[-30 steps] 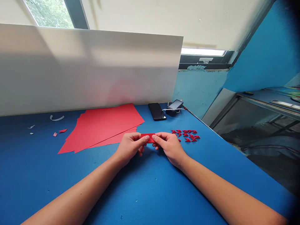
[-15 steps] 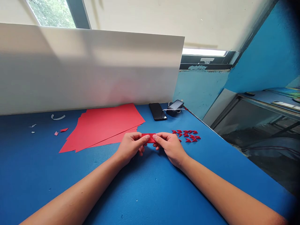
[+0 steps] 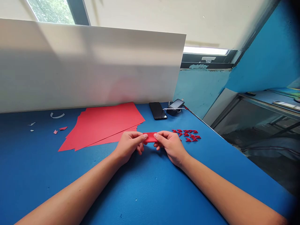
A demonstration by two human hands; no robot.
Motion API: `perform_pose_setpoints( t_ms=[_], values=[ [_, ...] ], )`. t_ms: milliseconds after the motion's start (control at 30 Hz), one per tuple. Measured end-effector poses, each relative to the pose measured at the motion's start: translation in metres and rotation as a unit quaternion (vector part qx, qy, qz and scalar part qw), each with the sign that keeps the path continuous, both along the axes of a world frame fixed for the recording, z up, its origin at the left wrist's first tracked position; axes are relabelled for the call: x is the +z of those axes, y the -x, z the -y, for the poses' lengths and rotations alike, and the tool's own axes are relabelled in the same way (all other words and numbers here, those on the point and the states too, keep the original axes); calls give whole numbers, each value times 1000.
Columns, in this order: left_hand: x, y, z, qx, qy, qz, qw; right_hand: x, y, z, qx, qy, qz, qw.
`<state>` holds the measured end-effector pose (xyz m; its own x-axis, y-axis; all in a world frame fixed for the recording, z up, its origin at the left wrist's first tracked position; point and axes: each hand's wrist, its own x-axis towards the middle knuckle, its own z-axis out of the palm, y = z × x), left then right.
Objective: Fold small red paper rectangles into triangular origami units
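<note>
Between my two hands is a small red strip of paper [image 3: 150,137], held level just above the blue table [image 3: 140,193]. My left hand [image 3: 131,144] pinches its left end between thumb and fingers. At the right end, my right hand [image 3: 170,146] grips it the same way, thumb on top. Whether the strip is folded underneath I cannot tell. Several small folded red paper triangles [image 3: 192,137] lie in loose rows just beyond my right hand, which hides some of them. Large red paper sheets [image 3: 105,125] are stacked behind my left hand.
A black phone [image 3: 157,111] lies near the back, beside a device with a screen [image 3: 177,104] and a white cable. Paper scraps [image 3: 63,128] and a curved white strip [image 3: 57,116] lie at left. A white board [image 3: 93,68] stands along the back edge.
My left thumb has slid slightly left along the red paper strip, showing more of its surface. Both hands still hold it in nearly the same place.
</note>
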<state>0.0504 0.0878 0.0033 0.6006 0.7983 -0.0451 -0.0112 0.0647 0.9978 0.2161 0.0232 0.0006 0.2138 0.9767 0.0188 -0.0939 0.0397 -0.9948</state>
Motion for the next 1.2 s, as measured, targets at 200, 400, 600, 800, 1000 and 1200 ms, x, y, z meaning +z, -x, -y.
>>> perform_pose_setpoints(
  t_ms=[200,400,600,800,1000,1200],
  values=[
    [1,-1,0,10,1,-3,1000,-1,0,-1,-3,6,-7,1000],
    [3,-1,1,13,-2,-4,1000,-1,0,-2,-6,3,-7,1000],
    [3,-1,1,16,-4,-6,1000,-1,0,-1,-6,5,0,1000],
    [2,-1,1,16,-10,-10,1000,-1,0,0,-4,4,5,1000],
    [3,-1,1,16,-12,-9,1000,-1,1,0,-3,3,1,1000],
    [4,-1,2,20,-19,-12,1000,-1,0,0,-8,-2,-5,1000]
  ],
)
